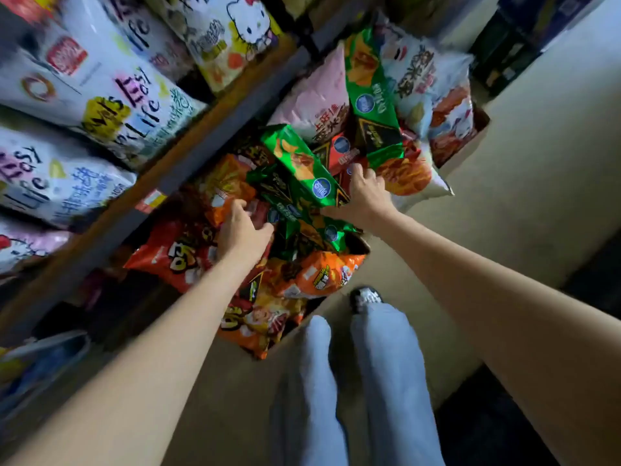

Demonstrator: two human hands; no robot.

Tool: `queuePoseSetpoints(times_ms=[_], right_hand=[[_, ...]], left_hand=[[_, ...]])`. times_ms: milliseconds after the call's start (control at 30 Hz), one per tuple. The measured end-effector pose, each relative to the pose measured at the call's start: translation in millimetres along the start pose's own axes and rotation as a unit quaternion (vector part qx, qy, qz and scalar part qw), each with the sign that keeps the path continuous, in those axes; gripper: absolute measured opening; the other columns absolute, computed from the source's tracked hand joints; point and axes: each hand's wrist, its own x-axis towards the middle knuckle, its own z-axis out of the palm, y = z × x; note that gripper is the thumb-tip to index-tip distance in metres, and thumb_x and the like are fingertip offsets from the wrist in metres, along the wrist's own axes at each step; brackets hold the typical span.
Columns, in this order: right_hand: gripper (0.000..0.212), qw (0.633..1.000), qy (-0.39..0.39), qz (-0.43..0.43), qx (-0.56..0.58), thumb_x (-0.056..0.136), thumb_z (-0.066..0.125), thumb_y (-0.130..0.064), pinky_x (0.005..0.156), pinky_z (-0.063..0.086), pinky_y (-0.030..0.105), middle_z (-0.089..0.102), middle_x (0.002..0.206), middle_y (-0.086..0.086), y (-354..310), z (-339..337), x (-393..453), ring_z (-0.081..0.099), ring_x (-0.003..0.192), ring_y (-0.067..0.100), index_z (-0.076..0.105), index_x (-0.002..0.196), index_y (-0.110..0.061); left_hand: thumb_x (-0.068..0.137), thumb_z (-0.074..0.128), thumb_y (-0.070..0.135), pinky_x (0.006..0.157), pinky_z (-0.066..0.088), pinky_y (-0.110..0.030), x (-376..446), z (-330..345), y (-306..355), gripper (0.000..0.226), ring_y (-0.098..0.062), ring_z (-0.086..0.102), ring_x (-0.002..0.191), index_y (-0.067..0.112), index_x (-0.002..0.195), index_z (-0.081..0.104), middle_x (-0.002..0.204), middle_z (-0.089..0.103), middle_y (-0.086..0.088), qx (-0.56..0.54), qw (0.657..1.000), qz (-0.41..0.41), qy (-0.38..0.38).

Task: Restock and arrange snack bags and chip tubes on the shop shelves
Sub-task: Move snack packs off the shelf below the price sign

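A cardboard box (364,245) on the floor is heaped with snack bags. My right hand (366,190) curls its fingers over the edge of a green chip bag (302,163) that lies tilted on the heap. My left hand (240,230) reaches into the pile between an orange-red bag (174,253) and a dark green bag (292,210), fingers bent into the bags; what it holds is hidden. Another green bag (369,95) and a pink bag (319,95) lie farther back.
Shop shelves (188,136) run along the left, filled with large white snack bags (100,82) and a cartoon-cat bag (235,31). My legs in light jeans (353,381) and a shoe (364,297) stand just before the box. Beige floor lies to the right.
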Motion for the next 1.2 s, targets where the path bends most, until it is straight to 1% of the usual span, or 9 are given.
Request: queuePoseSetpoints(times_ms=[133,267,433,600,833,900,1000,1100,1200], right_hand=[[0.097,0.998,-0.005,-0.05,-0.025,0.077,0.071,-0.045,0.101,0.033,0.047,0.031,0.139,0.017,2.2,35.1,48.2,0.032,0.129,0.036,0.012,0.144,-0.006],[0.065,0.998,0.046,-0.05,0.011,0.079,0.07,-0.026,0.077,0.039,0.039,0.051,0.124,0.018,16.3,56.9,72.3,0.049,0.113,0.037,0.032,0.127,-0.005],[0.051,0.99,0.07,-0.105,0.055,0.077,0.071,-0.022,0.076,0.046,0.039,0.06,0.109,0.02,43.4,16.7,94.4,0.058,0.099,0.039,0.042,0.115,-0.005],[0.055,0.99,0.062,-0.112,0.063,0.08,0.07,-0.02,0.074,0.036,0.03,0.057,0.121,0.019,49.5,-21.1,94.0,0.054,0.109,0.034,0.044,0.124,-0.001],[0.046,0.98,-0.006,-0.192,0.055,0.075,0.075,-0.018,0.064,0.029,0.021,0.057,0.092,0.004,-29.8,-163.3,-36.5,0.056,0.088,0.021,0.058,0.116,-0.007],[0.044,0.972,-0.009,-0.233,0.035,0.074,0.077,-0.015,0.069,0.039,0.024,0.064,0.097,0.006,-72.7,-228.1,-81.0,0.059,0.083,0.013,0.06,0.114,-0.011],[0.036,0.949,-0.011,-0.314,0.027,0.072,0.078,-0.009,0.066,0.045,0.009,0.066,0.089,0.001,-153.0,-325.4,-145.7,0.056,0.062,-0.011,0.06,0.101,-0.021],[0.031,0.924,0.01,-0.382,0.006,0.072,0.079,-0.021,0.072,0.048,0.02,0.065,0.078,-0.001,-235.6,-389.7,-209.2,0.061,0.073,0.013,0.063,0.098,-0.026],[0.034,0.894,0.008,-0.446,0.047,0.065,0.077,-0.044,0.077,0.046,0.029,0.067,0.083,0.0,-305.4,-416.1,-270.0,0.06,0.084,0.016,0.066,0.089,-0.024]], left_hand=[[0.083,0.067,0.03,0.101,0.036,-0.037,42.4,31.0,-7.8,0.066,-0.028,0.045,0.125,0.009,0.136,0.034,0.136,0.047,-0.01,-0.1,0.991,-0.058,0.068],[0.076,0.073,0.04,0.112,0.03,-0.038,80.5,66.9,-4.2,0.087,-0.027,0.035,0.135,0.005,0.142,0.028,0.147,0.036,-0.012,-0.192,0.974,-0.101,0.069],[0.067,0.08,0.041,0.102,0.036,-0.034,102.3,89.1,16.5,0.088,-0.03,0.036,0.132,0.009,0.136,0.036,0.14,0.043,-0.014,-0.186,0.969,-0.144,0.068],[0.064,0.084,0.032,0.096,0.043,-0.033,72.1,74.2,32.8,0.077,-0.028,0.053,0.116,0.011,0.126,0.044,0.126,0.055,-0.01,-0.26,0.956,-0.108,0.085],[0.059,0.086,0.029,0.088,0.047,-0.019,-68.3,-109.5,86.4,0.06,-0.008,0.061,0.104,0.025,0.112,0.059,0.107,0.066,0.01,-0.323,0.944,0.06,-0.013],[0.051,0.084,0.041,0.096,0.045,-0.027,-113.3,-189.7,106.3,0.057,-0.008,0.061,0.105,0.031,0.102,0.062,0.109,0.067,0.01,-0.305,0.947,0.1,-0.025],[0.064,0.081,0.037,0.092,0.046,-0.022,-180.9,-307.8,134.5,0.041,-0.004,0.062,0.099,0.031,0.1,0.062,0.103,0.067,0.014,-0.282,0.948,0.145,-0.005],[0.071,0.078,0.032,0.088,0.046,-0.019,-237.2,-402.5,137.5,0.026,-0.002,0.062,0.096,0.033,0.093,0.063,0.1,0.067,0.017,-0.272,0.943,0.188,0.046],[0.068,0.074,0.051,0.074,0.049,-0.025,-283.2,-475.5,120.5,0.025,0.001,0.063,0.071,0.031,0.081,0.069,0.077,0.07,0.015,-0.277,0.938,0.168,0.126]])
